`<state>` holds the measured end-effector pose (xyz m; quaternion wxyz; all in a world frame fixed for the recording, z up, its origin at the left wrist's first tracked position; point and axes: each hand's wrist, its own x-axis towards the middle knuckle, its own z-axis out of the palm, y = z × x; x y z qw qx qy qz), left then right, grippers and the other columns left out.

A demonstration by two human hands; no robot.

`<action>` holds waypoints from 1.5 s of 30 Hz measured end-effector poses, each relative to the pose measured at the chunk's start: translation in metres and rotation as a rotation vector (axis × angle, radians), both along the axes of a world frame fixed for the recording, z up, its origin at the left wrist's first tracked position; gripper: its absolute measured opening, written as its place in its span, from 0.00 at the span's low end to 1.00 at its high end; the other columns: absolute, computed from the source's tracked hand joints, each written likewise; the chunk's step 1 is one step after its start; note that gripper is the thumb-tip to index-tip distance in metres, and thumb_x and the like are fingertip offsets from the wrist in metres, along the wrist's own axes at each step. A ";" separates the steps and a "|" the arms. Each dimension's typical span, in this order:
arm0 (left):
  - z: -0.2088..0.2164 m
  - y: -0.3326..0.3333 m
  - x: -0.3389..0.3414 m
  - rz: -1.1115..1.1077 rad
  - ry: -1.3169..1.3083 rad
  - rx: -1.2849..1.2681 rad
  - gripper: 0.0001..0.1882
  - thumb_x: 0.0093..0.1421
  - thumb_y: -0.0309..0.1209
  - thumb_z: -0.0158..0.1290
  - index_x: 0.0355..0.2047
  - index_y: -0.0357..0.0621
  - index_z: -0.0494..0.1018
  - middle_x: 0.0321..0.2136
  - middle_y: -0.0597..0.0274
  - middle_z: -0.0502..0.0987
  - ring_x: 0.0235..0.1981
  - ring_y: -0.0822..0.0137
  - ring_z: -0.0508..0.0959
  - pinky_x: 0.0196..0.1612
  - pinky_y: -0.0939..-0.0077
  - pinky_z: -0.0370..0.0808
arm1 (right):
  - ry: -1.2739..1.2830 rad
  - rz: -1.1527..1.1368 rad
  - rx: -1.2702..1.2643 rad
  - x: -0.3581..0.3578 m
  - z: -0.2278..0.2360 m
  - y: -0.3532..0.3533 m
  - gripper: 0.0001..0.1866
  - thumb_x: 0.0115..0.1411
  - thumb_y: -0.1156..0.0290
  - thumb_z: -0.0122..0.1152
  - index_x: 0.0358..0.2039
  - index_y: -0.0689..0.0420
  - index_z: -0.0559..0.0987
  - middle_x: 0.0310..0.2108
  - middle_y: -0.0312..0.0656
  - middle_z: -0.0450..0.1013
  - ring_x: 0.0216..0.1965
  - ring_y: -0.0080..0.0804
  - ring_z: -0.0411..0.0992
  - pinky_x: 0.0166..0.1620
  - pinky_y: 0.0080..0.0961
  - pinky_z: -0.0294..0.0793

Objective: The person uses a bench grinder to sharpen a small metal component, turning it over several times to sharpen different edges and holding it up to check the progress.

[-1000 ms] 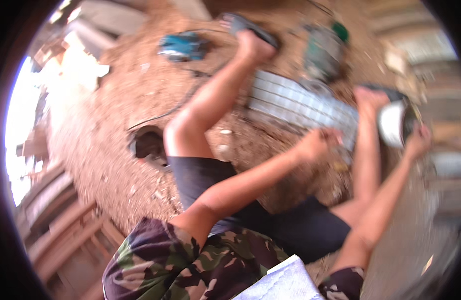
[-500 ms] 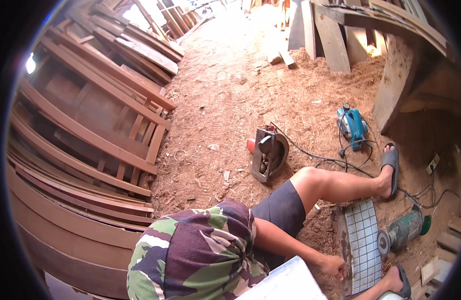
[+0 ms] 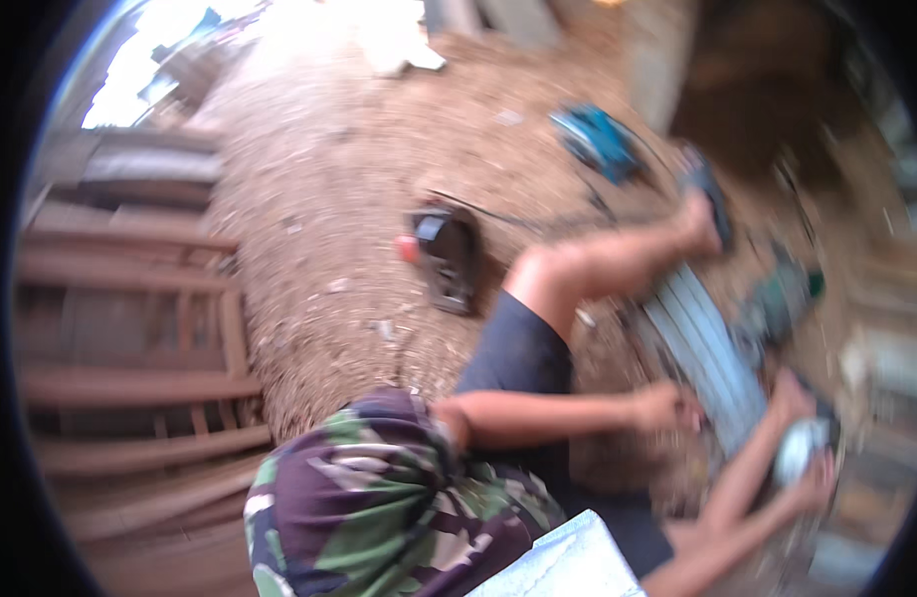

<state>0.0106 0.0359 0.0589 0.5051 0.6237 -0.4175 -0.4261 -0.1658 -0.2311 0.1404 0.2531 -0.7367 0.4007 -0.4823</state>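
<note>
My left hand [image 3: 667, 408] hangs over the ground beside a long pale board with a grid of squares [image 3: 707, 348]. Its fingers look curled but are smeared by motion. Down at the lower right, my right hand [image 3: 815, 486] grips a whitish rounded thing [image 3: 799, 450] close to my right foot; blur hides what kind it is. Just past the board lies a green and grey power tool [image 3: 782, 298], apart from both hands.
A circular saw [image 3: 447, 254] rests on shavings left of my bent knee, and a blue electric planer [image 3: 596, 141] lies beyond, with black cords around. Wooden frames [image 3: 130, 328] are stacked at left. A pale flat-sided thing [image 3: 563, 567] fills the bottom middle.
The view has swung, so the saw, planer and board appear farther left and higher. My right hand and forearm have come into view with the whitish thing. My left hand stays near the board.
</note>
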 end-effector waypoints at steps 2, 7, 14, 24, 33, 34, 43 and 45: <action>0.022 -0.001 0.013 0.075 0.137 -0.035 0.20 0.67 0.40 0.62 0.52 0.39 0.81 0.53 0.53 0.82 0.54 0.59 0.81 0.60 0.63 0.76 | -0.066 0.033 0.033 0.013 0.020 0.054 0.08 0.60 0.76 0.65 0.29 0.69 0.83 0.27 0.54 0.81 0.30 0.44 0.79 0.35 0.38 0.77; 0.013 -0.017 -0.004 0.102 0.695 -0.065 0.20 0.68 0.34 0.63 0.56 0.35 0.77 0.46 0.62 0.82 0.48 0.72 0.79 0.56 0.74 0.74 | -0.215 0.197 0.715 0.020 -0.008 0.134 0.11 0.65 0.77 0.67 0.44 0.72 0.81 0.38 0.49 0.83 0.37 0.35 0.82 0.46 0.27 0.81; 0.048 -0.004 -0.001 0.181 0.631 -0.039 0.05 0.68 0.28 0.62 0.39 0.39 0.82 0.36 0.64 0.85 0.40 0.76 0.81 0.52 0.76 0.75 | -0.452 0.194 0.839 0.022 0.005 0.171 0.09 0.64 0.79 0.70 0.43 0.67 0.80 0.38 0.45 0.82 0.35 0.31 0.82 0.43 0.23 0.80; 0.091 0.013 0.009 0.361 -0.529 -0.480 0.15 0.49 0.23 0.69 0.39 0.49 0.86 0.36 0.63 0.85 0.42 0.58 0.80 0.48 0.65 0.76 | -0.362 0.324 0.783 0.037 0.043 0.197 0.28 0.69 0.68 0.66 0.64 0.68 0.72 0.53 0.52 0.78 0.52 0.35 0.79 0.56 0.29 0.76; 0.097 0.018 0.004 0.448 -0.762 -0.787 0.19 0.40 0.24 0.68 0.35 0.51 0.83 0.38 0.70 0.85 0.40 0.64 0.79 0.45 0.69 0.72 | -0.450 0.448 0.749 0.046 0.076 0.215 0.31 0.65 0.76 0.69 0.66 0.68 0.68 0.54 0.57 0.77 0.52 0.32 0.78 0.57 0.27 0.78; 0.098 0.019 0.003 0.443 -0.765 -0.785 0.18 0.39 0.24 0.68 0.35 0.51 0.83 0.37 0.70 0.85 0.40 0.63 0.79 0.46 0.69 0.72 | -0.439 0.432 0.742 0.045 0.077 0.212 0.29 0.66 0.77 0.67 0.65 0.68 0.70 0.52 0.56 0.78 0.52 0.32 0.79 0.56 0.26 0.78; 0.094 0.018 0.005 0.442 -0.704 -0.795 0.18 0.40 0.20 0.64 0.34 0.48 0.84 0.37 0.68 0.84 0.40 0.60 0.78 0.48 0.68 0.75 | -0.431 0.311 0.520 0.037 0.082 0.204 0.13 0.71 0.79 0.59 0.52 0.74 0.81 0.48 0.55 0.81 0.47 0.41 0.83 0.56 0.30 0.80; 0.093 0.017 0.007 0.441 -0.671 -0.788 0.18 0.40 0.20 0.64 0.35 0.47 0.84 0.37 0.67 0.84 0.41 0.59 0.77 0.48 0.67 0.76 | -0.423 0.323 0.481 0.038 0.084 0.206 0.13 0.71 0.79 0.58 0.52 0.74 0.80 0.48 0.55 0.81 0.47 0.43 0.83 0.57 0.32 0.81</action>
